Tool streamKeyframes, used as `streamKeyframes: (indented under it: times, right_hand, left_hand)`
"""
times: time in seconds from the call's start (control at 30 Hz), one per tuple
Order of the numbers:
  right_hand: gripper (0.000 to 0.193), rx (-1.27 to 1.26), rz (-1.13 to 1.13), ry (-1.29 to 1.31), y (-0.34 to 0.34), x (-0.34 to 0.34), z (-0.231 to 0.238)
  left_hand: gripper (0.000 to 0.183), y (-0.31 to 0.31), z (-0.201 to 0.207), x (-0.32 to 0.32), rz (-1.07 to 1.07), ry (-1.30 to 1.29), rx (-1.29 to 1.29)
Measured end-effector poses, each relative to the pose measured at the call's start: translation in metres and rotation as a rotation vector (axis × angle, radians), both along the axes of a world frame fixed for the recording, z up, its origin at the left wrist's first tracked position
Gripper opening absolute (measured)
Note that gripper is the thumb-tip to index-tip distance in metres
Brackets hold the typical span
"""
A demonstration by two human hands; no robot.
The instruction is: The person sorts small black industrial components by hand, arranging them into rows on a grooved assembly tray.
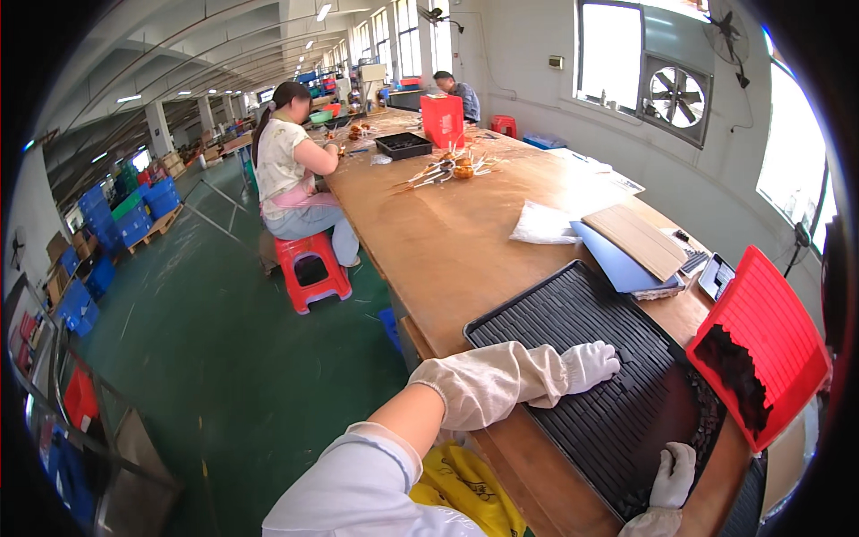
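While the black tray (660,424) lies beneath the left hand (591,365) and nearer right hand (674,474), I cannot tell whether either holds anything.

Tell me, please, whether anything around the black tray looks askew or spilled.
The red bin looks tilted beside the black tray, and loose dark pieces lie jumbled along the tray's right side, unlike the orderly rows.

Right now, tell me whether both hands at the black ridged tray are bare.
No, the left hand and the right hand are both covered by pale gloves.
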State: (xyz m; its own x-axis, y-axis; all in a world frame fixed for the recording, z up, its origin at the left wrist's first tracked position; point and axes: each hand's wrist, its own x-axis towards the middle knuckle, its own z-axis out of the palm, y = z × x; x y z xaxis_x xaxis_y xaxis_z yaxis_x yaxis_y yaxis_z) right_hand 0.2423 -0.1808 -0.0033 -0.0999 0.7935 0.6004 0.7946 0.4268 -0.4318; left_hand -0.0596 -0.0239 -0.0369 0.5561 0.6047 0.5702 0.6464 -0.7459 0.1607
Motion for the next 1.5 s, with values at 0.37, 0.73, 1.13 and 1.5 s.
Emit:
streamKeyframes:
  times: [0.37, 0.73, 1.13, 1.5]
  right_hand:
    - [0.014, 0.010, -0.010, 0.037, 0.001, -0.004, 0.002]
    - [0.017, 0.022, -0.032, 0.025, -0.002, -0.003, 0.003]
    - [0.021, 0.016, -0.079, 0.093, -0.002, -0.006, 0.008]
    - [0.032, 0.004, -0.136, 0.236, -0.005, -0.010, 0.009]
  left_hand:
    - [0.009, -0.004, 0.006, -0.002, 0.303, 0.024, 0.207]
    - [0.011, 0.000, 0.035, -0.011, 0.170, 0.090, -0.181]
    - [0.013, 0.020, 0.054, -0.007, 0.091, -0.782, -0.843]
    - [0.027, -0.037, 0.055, 0.102, -0.463, -0.691, -1.334]
